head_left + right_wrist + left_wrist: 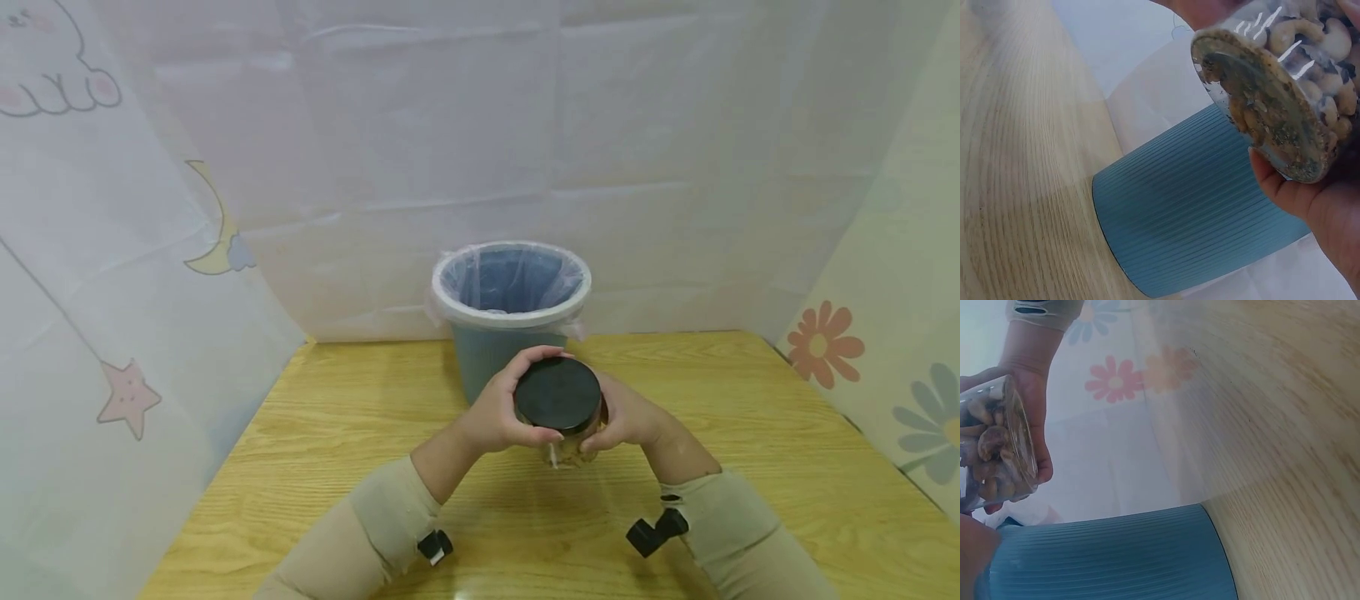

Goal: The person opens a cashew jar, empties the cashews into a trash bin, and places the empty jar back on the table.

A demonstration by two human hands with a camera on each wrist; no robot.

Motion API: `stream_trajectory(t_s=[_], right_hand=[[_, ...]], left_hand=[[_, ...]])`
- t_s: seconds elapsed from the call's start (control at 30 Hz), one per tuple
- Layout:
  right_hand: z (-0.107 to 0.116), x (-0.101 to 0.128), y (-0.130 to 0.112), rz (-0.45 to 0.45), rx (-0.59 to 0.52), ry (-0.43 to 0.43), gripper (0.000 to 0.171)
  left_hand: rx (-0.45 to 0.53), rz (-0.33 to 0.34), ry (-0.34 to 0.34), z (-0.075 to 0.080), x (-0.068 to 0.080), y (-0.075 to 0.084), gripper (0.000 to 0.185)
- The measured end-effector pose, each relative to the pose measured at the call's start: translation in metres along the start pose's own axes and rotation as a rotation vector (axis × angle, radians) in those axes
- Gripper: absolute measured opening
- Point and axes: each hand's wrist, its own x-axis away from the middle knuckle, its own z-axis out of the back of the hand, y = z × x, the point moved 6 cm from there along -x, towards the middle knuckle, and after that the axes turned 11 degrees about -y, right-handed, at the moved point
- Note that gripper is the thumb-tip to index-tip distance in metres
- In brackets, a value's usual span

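We are holding a clear jar (561,437) of cashews above the wooden table (315,433), just before the blue bin (510,317). Our left hand (495,412) is curling round its black lid (558,394); our right hand (628,417) is gripping the jar's side.

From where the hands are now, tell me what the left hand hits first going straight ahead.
Likely the blue bin: the left hand, gripping the jar, points at its wall just beyond, though depth is unclear.
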Motion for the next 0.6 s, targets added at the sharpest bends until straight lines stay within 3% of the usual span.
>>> stream_trajectory(t_s=[0.17, 0.4, 0.6], right_hand=[[0.0007, -0.0005, 0.0006, -0.001, 0.012, 0.024, 0.093], [0.0014, -0.0027, 0.0001, 0.033, 0.038, 0.014, 0.089], [0.003, -0.0016, -0.0014, -0.016, 0.104, 0.072, 0.09]], left_hand=[[-0.043, 0.018, 0.048, 0.0011, 0.0, -0.002, 0.081], [-0.03, 0.003, 0.074, 0.003, 0.0013, -0.0035, 0.095], [-0.031, 0.026, 0.113, 0.0039, 0.0021, -0.0053, 0.096]])
